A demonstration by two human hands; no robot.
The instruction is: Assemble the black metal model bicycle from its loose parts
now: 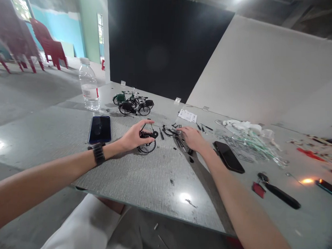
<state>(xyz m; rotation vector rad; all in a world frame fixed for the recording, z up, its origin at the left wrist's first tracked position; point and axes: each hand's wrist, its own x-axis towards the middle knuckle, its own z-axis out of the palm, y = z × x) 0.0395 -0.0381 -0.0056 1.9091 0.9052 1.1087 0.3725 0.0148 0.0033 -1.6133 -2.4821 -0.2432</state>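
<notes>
Model bicycle [146,145], only partly built, sits near the middle of the desk [141,182], clamped in the closed grip of the left hand [133,135]. One spoked wheel shows below the fingers, and the rest of the frame is partly hidden. A wristwatch [98,153] circles that wrist, and a blue phone [100,129] lies just beside the hand. The right hand [191,137] rests over a spread of loose black parts [176,136], its grip apart with the fingers fanned, and a black phone [228,157] lies to its right. Toward the desk's right edge are a black-handled tool [282,195] and a red tag [258,190]. Nearer the far edge, a plastic sprue [244,146] holds unused pieces, with a paper sheet [187,115] beside it. Two finished model bicycles, one green [122,98] and one black [135,107], stand by a water bottle [89,85]. Beyond the desk rise a black panel [164,40] and a white wall [267,70], with red plastic chairs [48,42] stacked at the left.
</notes>
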